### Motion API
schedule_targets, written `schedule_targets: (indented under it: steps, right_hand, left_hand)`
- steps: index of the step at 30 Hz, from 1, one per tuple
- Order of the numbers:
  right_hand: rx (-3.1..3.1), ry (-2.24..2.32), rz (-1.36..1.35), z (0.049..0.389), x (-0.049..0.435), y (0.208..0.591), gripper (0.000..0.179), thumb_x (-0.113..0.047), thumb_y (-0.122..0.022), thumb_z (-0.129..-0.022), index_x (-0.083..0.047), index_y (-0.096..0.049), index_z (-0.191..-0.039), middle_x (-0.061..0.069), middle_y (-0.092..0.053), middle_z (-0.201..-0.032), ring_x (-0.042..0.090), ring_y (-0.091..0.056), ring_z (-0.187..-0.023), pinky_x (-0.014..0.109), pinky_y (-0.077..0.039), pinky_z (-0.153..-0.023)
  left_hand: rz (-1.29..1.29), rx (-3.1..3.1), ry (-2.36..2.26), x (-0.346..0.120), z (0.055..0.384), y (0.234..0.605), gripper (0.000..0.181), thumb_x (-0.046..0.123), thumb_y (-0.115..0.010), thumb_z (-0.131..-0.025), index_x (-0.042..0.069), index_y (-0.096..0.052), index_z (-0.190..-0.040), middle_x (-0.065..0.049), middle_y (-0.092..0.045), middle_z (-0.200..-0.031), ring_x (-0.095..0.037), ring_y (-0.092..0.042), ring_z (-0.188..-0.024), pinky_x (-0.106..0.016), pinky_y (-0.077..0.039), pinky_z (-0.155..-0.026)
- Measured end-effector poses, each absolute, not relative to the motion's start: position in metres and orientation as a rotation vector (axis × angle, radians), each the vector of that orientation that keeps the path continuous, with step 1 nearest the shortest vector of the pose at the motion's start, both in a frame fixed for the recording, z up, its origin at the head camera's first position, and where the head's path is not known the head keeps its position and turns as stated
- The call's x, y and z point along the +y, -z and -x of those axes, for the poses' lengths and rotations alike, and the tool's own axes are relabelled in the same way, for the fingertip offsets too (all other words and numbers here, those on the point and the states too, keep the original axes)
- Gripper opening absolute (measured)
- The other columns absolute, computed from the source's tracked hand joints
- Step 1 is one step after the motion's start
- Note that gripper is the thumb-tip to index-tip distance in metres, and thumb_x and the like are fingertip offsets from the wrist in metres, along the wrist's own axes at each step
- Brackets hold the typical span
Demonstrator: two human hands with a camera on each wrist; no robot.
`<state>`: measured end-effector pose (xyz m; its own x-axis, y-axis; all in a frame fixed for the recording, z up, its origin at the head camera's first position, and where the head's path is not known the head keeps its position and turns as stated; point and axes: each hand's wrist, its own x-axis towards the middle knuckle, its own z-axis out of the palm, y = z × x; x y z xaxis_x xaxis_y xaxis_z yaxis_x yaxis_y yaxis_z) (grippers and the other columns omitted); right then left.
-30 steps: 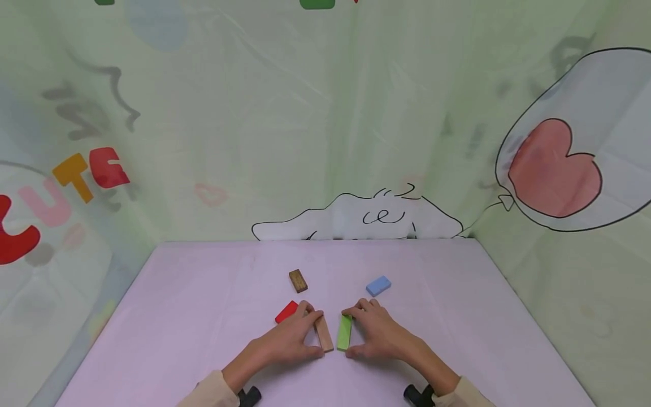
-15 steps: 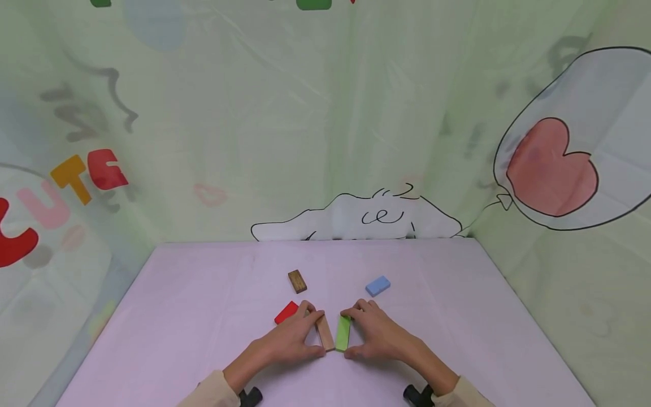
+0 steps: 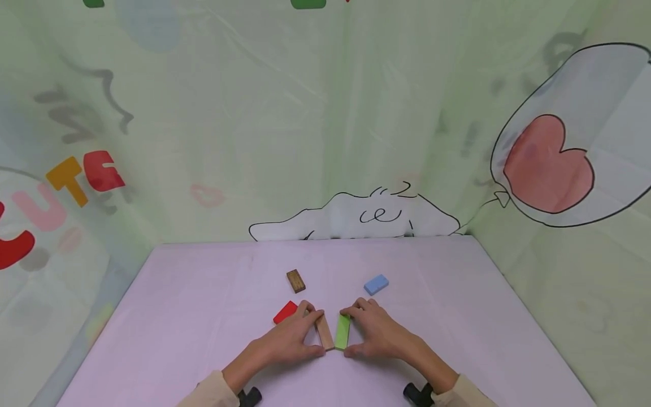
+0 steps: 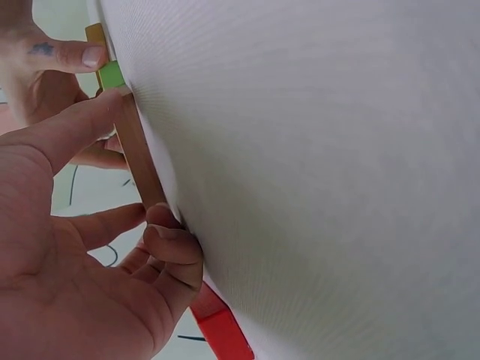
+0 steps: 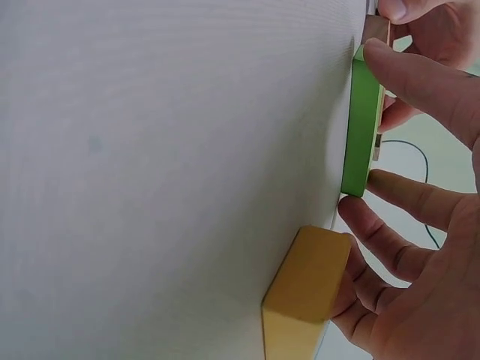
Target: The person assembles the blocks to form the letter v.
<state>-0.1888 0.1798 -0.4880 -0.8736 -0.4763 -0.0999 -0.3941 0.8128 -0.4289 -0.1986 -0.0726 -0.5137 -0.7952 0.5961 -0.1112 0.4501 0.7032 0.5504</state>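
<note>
My left hand (image 3: 287, 338) pinches a plain wooden block (image 3: 324, 332) by its two ends, thumb at the near end and fingers at the far end. Likewise my right hand (image 3: 378, 333) holds a green block (image 3: 342, 332) between thumb and fingers. Both blocks lie on the table, their near ends meeting or almost so, their far ends spread apart in a V. Beside the left fingers lies a red block (image 3: 286, 312), partly covered by that hand. A yellow block (image 5: 304, 289) shows by the curled fingers in the right wrist view; the right hand hides it in the head view.
Farther back on the pale lilac table (image 3: 213, 294) lie a dark brown block (image 3: 295, 281) and a blue block (image 3: 376, 284). A printed cloth (image 3: 264, 124) stands round the table's back and sides.
The right hand has shifted slightly left with the green block, narrowing the gap at the near ends. The left hand has barely moved. The head view has turned a little.
</note>
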Motion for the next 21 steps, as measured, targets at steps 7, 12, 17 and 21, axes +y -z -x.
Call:
schedule_targets:
  steps: [7, 12, 17, 21]
  right_hand:
    - [2.784, 0.617, 0.684, 0.189, 0.18, 0.489, 0.079, -0.041, -0.096, -0.074, -0.011, -0.066, -0.14, 0.003, -0.062, -0.123, 0.023, -0.057, -0.115, 0.054, -0.052, -0.102]
    - [2.776, 0.607, 0.675, 0.189, 0.18, 0.488, 0.08, -0.041, -0.096, -0.074, -0.011, -0.065, -0.141, 0.004, -0.061, -0.123, 0.022, -0.056, -0.114, 0.054, -0.052, -0.101]
    - [2.783, 0.583, 0.693, 0.189, 0.181, 0.488, 0.08, -0.043, -0.095, -0.076, -0.011, -0.064, -0.142, 0.002, -0.061, -0.123, 0.021, -0.056, -0.114, 0.052, -0.052, -0.1]
    - [2.803, 0.565, 0.719, 0.189, 0.182, 0.488, 0.08, -0.044, -0.094, -0.076, -0.01, -0.064, -0.142, 0.001, -0.06, -0.122, 0.02, -0.056, -0.113, 0.049, -0.053, -0.1]
  left_hand:
    - [-0.798, 2.622, -0.752, -0.075, 0.196, 0.512, 0.082, 0.047, -0.078, -0.093, 0.015, -0.045, -0.16, -0.002, -0.046, -0.15, -0.008, -0.057, -0.113, -0.026, -0.055, -0.096]
    - [-0.782, 2.705, -0.833, -0.073, 0.192, 0.511, 0.078, 0.038, -0.076, -0.096, 0.016, -0.041, -0.162, -0.007, -0.047, -0.147, -0.008, -0.059, -0.099, -0.023, -0.056, -0.085]
    - [-0.648, 2.764, -0.94, -0.063, 0.182, 0.509, 0.07, 0.03, -0.077, -0.095, 0.012, -0.049, -0.157, -0.007, -0.057, -0.118, -0.007, -0.051, -0.078, -0.021, -0.046, -0.067]
    - [-0.543, 2.72, -1.009, -0.055, 0.174, 0.507, 0.068, 0.032, -0.079, -0.093, 0.009, -0.055, -0.152, -0.002, -0.056, -0.097, -0.008, -0.048, -0.077, -0.023, -0.042, -0.063]
